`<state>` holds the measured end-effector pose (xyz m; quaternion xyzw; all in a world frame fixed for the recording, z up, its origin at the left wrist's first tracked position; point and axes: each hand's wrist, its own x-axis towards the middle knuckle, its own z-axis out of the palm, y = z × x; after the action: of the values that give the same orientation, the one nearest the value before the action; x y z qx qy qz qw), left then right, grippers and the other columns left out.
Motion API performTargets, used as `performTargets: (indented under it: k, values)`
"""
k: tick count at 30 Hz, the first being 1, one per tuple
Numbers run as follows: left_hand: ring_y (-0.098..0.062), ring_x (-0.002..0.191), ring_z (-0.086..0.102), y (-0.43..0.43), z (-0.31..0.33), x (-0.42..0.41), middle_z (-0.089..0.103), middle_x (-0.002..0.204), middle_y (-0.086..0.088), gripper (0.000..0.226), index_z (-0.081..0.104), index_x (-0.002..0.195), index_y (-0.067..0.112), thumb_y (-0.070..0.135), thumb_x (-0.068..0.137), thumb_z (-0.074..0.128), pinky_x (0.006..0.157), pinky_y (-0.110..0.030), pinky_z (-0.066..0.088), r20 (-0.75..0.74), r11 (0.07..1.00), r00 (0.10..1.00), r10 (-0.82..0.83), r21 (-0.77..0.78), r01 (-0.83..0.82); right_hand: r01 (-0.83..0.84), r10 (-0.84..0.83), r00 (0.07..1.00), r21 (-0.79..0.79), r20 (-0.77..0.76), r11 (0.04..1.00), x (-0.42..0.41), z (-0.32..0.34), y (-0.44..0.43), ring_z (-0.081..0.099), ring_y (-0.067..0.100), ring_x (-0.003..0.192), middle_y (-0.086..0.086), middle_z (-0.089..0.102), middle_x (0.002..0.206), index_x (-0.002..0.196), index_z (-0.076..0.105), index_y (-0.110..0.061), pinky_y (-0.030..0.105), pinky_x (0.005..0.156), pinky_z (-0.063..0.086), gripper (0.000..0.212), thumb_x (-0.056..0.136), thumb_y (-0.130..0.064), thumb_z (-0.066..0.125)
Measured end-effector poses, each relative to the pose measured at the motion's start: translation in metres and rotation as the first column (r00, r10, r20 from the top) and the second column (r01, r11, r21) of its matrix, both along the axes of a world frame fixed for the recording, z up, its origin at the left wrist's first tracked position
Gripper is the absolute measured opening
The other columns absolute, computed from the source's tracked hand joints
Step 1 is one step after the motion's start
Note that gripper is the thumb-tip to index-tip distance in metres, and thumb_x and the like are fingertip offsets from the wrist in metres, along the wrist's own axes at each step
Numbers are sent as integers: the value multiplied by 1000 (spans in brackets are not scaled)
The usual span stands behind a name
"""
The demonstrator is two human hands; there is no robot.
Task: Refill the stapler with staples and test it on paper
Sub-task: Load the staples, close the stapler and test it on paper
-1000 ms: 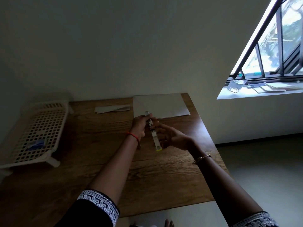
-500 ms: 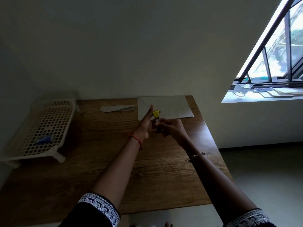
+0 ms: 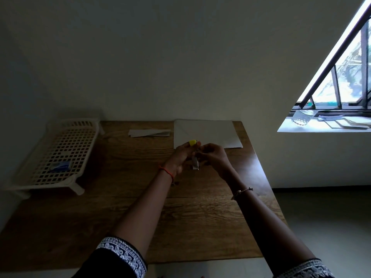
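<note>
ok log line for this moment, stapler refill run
stapler held in both hands over table | left hand | right hand | paper untouched

Rack [image 3: 58,153] on table [image 3: 120,217] at left, folded sheet [image 3: 149,133] beside paper [image 3: 212,131] at far edge
</note>
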<state>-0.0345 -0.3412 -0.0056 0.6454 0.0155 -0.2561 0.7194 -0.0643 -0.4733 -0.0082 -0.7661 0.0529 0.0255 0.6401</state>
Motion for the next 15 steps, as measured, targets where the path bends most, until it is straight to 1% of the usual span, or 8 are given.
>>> performTargets:
  k: [2,4,7,9,11,12,13,15]
  values:
    - [-18,94,58,2,-3,2,64,88,3,5,64,82,26,24,85,62,75,-28,48,29,999,999,37,-13,-37,-43,43,999,-2,17,999,2,1,2,67,11,67,6,67,82,95,62,-2,18,57,54,20,80,-14,68]
    - [-15,91,57,4,-2,1,63,87,4,7,63,81,24,19,85,61,71,-24,47,51,998,997,66,-12,-65,-76,76,996,1,35,997,3,3,4,67,8,67,4,67,79,95,63,2,17,60,55,20,82,-12,65]
    - [-13,87,58,8,-1,2,63,86,4,4,62,82,24,20,84,63,65,-23,46,8,997,997,76,10,-76,-111,111,994,-21,6,994,8,2,9,66,5,66,5,67,81,99,62,5,15,60,54,21,83,-9,63]
    - [-16,89,57,11,0,3,63,87,3,5,64,87,23,26,83,64,62,-25,45,-38,996,997,72,57,-70,-145,145,989,-2,-29,989,10,1,12,67,16,77,14,67,91,104,61,6,23,70,56,23,86,-8,59]
    - [-20,95,55,13,2,4,63,94,-1,28,64,106,17,32,83,64,64,-26,46,-71,993,996,49,109,-41,-178,182,981,58,-74,982,13,-1,14,66,28,91,18,66,101,108,60,5,36,82,55,25,88,-10,55]
    - [-21,97,54,15,4,5,62,100,-3,37,61,114,15,35,83,64,67,-28,48,-80,991,996,30,129,-20,-191,200,974,94,-106,977,14,-2,15,66,30,95,18,66,103,109,60,4,39,85,53,26,89,-12,54]
    - [-22,99,54,17,4,7,61,105,-5,42,59,119,13,36,83,62,72,-32,50,-87,989,996,8,146,5,-201,218,966,127,-140,971,16,-3,17,65,29,96,16,66,103,109,60,3,40,86,53,27,90,-14,53]
    - [-25,103,55,24,2,12,60,112,-10,45,59,118,11,40,84,61,87,-43,51,-120,986,992,-27,158,46,-193,233,951,198,-204,961,18,-4,20,64,28,95,14,66,103,108,61,1,38,86,51,26,91,-16,50]
